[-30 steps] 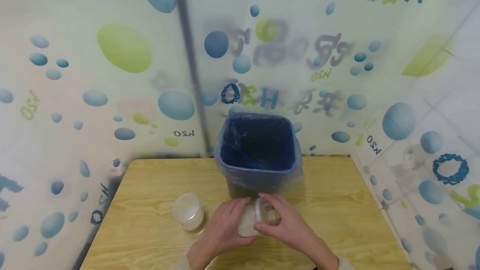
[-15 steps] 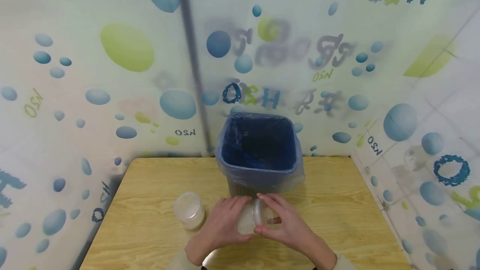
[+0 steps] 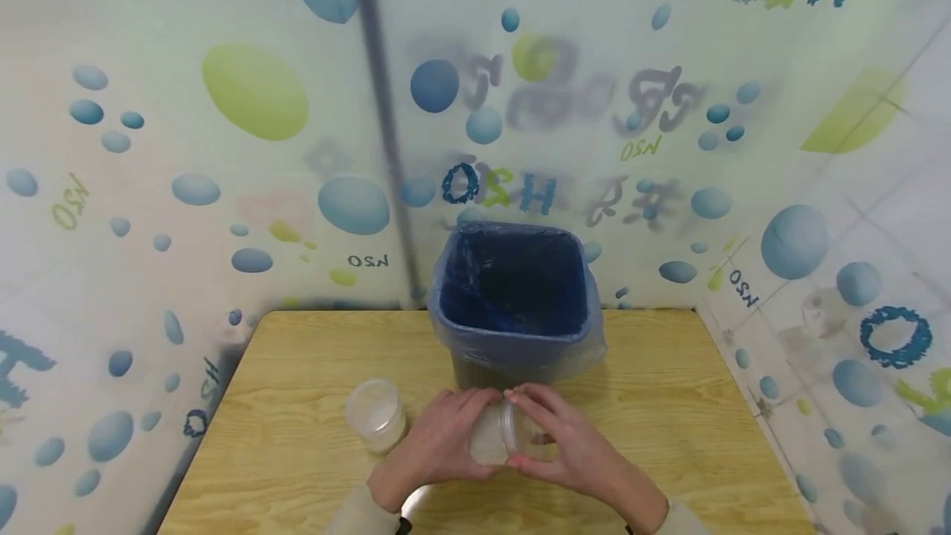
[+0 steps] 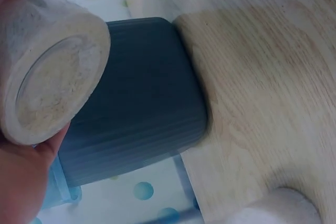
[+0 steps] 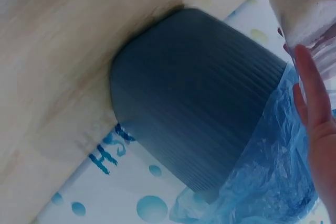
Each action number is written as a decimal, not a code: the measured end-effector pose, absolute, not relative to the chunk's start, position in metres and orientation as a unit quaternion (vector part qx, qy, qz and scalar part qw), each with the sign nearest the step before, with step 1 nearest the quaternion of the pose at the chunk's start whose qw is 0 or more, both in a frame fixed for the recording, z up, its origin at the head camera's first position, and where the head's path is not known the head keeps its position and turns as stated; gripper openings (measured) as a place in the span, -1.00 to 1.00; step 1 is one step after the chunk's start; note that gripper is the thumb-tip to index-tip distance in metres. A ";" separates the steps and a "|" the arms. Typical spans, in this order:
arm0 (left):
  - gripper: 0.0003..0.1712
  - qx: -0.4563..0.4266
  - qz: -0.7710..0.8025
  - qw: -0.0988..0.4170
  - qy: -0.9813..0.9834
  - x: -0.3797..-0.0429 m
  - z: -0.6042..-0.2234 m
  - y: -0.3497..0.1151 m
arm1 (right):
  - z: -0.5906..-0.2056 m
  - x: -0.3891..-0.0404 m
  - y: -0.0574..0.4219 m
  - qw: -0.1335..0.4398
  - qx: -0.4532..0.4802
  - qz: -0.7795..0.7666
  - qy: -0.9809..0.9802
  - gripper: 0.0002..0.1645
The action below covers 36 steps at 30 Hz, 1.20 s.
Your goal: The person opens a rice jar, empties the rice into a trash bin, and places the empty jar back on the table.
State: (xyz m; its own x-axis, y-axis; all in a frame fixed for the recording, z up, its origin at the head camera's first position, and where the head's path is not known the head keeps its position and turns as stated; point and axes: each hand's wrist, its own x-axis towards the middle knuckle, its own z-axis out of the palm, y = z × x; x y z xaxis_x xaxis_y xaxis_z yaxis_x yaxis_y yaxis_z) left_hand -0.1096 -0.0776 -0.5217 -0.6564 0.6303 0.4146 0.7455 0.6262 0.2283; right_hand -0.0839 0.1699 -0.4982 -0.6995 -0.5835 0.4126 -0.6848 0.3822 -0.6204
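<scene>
The fingers of the left hand (image 3: 449, 436) were curled round the filled end of a clear, round plastic jar with pale contents (image 3: 486, 436), thumb on the near side. The fingers of the right hand (image 3: 565, 440) were clamped about its see-through end, thumb and fingertips beside the ridged clear ring (image 3: 508, 428) around its middle. The jar was held tipped on its side between the two hands, its round base turned toward the left; the left wrist view showed a pale, speckled filling through that base.

Just beyond the fingers stood a dark blue-grey, ribbed plastic bin (image 5: 194, 93), upright, with a translucent blue plastic liner (image 5: 273, 150) folded over its rim. To the left of the left hand, near it, a second clear, round plastic tub with pale contents (image 3: 375, 419) stood on the light wood-grain table (image 3: 312, 370). Cream sleeves (image 3: 364, 514) covered the forearms. Behind the table rose a white wall covering (image 3: 282, 188) printed with blue and green ovals and H2O lettering.
</scene>
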 end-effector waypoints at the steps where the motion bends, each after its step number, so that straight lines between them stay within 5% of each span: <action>1: 0.08 -0.389 -0.197 0.142 -0.889 -0.110 -0.521 -0.078 | -0.498 -0.085 0.170 0.070 0.392 0.397 -0.827 -0.19; 10: 0.09 -0.391 -0.237 0.103 -0.883 -0.114 -0.523 -0.077 | -0.488 -0.091 0.171 0.092 0.427 0.338 -0.834 -0.22; 16: 0.09 -0.366 -0.225 0.162 -0.888 -0.115 -0.530 -0.069 | -0.481 -0.089 0.166 -0.006 0.281 0.366 -0.887 -0.23; 23: 0.08 -0.352 -0.189 0.212 -0.892 -0.115 -0.533 -0.063 | -0.480 -0.089 0.160 -0.044 0.160 0.365 -0.916 -0.12; 36: 0.07 -0.341 -0.211 0.124 -0.908 -0.105 -0.529 -0.067 | -0.489 -0.083 0.164 0.011 0.241 0.408 -0.880 -0.24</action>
State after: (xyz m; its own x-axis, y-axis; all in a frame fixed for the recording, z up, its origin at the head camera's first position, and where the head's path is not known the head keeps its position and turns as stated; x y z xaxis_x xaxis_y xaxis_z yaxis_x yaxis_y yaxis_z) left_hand -0.1047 -0.0668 -0.5292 -0.7364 0.5668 0.3694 0.6715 0.6787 0.2973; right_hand -0.0831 0.1644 -0.4893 -0.8834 -0.4161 0.2158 -0.4336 0.5508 -0.7132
